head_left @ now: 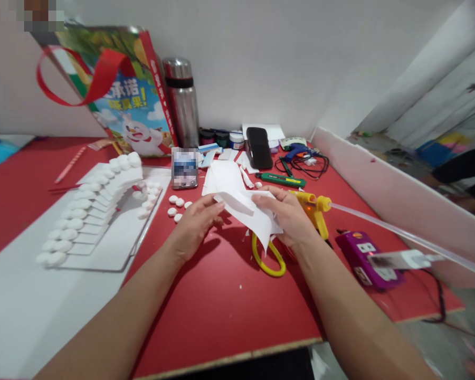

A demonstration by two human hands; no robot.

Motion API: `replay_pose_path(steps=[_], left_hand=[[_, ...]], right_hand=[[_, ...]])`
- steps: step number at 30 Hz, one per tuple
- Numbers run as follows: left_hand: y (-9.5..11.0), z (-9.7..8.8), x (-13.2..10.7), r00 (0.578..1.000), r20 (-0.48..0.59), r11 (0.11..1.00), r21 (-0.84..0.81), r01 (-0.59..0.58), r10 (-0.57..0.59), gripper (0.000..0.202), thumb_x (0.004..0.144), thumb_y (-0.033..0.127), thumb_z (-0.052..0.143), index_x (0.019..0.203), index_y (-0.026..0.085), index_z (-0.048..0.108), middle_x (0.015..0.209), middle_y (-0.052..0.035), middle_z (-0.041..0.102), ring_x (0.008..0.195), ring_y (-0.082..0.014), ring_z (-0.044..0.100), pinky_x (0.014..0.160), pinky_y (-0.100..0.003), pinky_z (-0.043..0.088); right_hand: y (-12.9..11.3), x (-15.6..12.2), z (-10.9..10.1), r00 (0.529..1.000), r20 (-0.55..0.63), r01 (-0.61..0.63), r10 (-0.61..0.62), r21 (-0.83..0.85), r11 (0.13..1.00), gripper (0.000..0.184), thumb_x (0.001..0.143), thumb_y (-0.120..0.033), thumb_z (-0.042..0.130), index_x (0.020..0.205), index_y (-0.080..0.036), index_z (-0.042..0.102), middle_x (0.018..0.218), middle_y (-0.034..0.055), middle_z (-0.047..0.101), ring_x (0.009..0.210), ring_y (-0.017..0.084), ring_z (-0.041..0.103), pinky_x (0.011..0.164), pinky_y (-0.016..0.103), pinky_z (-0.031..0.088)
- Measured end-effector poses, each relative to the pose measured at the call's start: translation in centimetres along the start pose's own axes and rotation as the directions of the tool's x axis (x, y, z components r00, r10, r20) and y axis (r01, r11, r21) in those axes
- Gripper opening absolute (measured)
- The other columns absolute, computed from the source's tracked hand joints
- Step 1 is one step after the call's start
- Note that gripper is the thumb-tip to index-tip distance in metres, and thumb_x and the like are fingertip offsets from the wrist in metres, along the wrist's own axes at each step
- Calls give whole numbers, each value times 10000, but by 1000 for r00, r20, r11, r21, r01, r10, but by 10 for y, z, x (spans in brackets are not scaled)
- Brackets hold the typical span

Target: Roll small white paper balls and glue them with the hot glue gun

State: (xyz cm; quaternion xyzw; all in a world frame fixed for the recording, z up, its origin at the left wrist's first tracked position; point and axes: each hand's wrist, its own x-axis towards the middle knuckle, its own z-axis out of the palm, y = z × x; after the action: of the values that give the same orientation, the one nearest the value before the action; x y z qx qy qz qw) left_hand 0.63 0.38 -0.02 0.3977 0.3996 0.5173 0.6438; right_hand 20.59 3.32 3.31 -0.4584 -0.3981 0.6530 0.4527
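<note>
Both hands hold a white piece of paper above the red table. The fingers of my left hand pinch its left corner, and my right hand grips its right side with the thumb on top. A fold or strip stands up along the paper's middle. Below it, partly covered, lies a yellow loop handle, perhaps of scissors. A yellow glue gun with a long clear stick lies just right of my right hand. Several white rounded pieces lie beyond my left hand.
A white curved stepped model edged with white rounded pieces stands on boards at left. Behind are a gift bag, a steel flask, a phone and a green utility knife. A purple box sits right, near the low wall.
</note>
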Motion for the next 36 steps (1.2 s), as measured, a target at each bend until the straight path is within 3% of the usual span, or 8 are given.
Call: replay_pose_path(steps=[2, 4, 11, 14, 19, 27, 31, 36], left_hand=[[3, 0, 1, 999, 9, 990, -130, 46, -45, 502, 790, 532, 806, 1090, 134, 745, 958, -106, 735, 807, -191, 661, 686, -277, 539], [2, 0, 2, 998, -11, 988, -142, 65, -67, 554, 765, 599, 811, 1014, 108, 751, 892, -112, 737, 724, -177, 652, 611, -264, 536], [-6, -3, 0, 999, -51, 990, 140, 4, 3, 339, 813, 459, 836, 904, 139, 772, 655, -9, 667, 490, -94, 545, 457, -208, 467], [-4, -3, -1, 998, -56, 991, 130, -9, 17, 339, 834, 472, 813, 868, 135, 783, 686, -21, 694, 529, -90, 579, 492, -196, 490], [3, -2, -2, 999, -48, 991, 132, 15, -9, 376, 802, 395, 854, 1083, 154, 787, 737, -18, 740, 558, -101, 636, 499, -191, 522], [8, -7, -2, 996, 83, 977, 213, 1, -19, 313, 881, 321, 781, 1126, 128, 794, 576, -41, 725, 470, -121, 645, 502, -206, 522], [11, -11, -2, 996, 77, 987, 149, -59, 48, 265, 829, 251, 828, 1084, 181, 827, 646, -43, 762, 553, -114, 678, 598, -205, 553], [14, -11, -5, 994, 79, 996, 40, -76, 73, 159, 773, 218, 838, 928, 187, 860, 752, -61, 789, 618, -113, 680, 651, -211, 560]], right_hand=[[3, 0, -1, 999, 33, 20, -19, -35, 999, 324, 610, -347, 909, 787, -199, 680, 620, -32, 688, 470, 106, 571, 450, 217, 415], [6, -1, -1, 996, 80, 35, -28, -90, 995, 314, 652, -373, 898, 807, -203, 684, 648, -23, 709, 497, 117, 602, 468, 220, 435], [6, -4, 1, 982, 189, 29, 17, -234, 972, 346, 698, -372, 886, 921, -199, 686, 770, 0, 764, 599, 143, 680, 525, 227, 507], [4, -5, 1, 981, 188, 15, 41, -288, 957, 370, 698, -355, 889, 965, -191, 692, 747, -8, 752, 572, 131, 663, 503, 215, 491], [5, -4, -3, 981, 195, 48, 18, -331, 943, 296, 759, -379, 846, 923, -165, 723, 701, -1, 726, 527, 100, 616, 465, 191, 422], [2, -1, -8, 970, 241, 88, -13, -305, 948, 336, 746, -332, 853, 1023, -162, 767, 690, -6, 718, 521, 96, 595, 465, 189, 403], [0, 0, -13, 961, 276, 83, -22, -209, 974, 345, 710, -295, 853, 1023, -158, 807, 772, 29, 758, 570, 113, 626, 499, 207, 437], [-2, -1, -18, 957, 291, 68, -1, -221, 973, 300, 698, -172, 709, 967, -159, 842, 679, 22, 722, 466, 80, 516, 433, 197, 325]])
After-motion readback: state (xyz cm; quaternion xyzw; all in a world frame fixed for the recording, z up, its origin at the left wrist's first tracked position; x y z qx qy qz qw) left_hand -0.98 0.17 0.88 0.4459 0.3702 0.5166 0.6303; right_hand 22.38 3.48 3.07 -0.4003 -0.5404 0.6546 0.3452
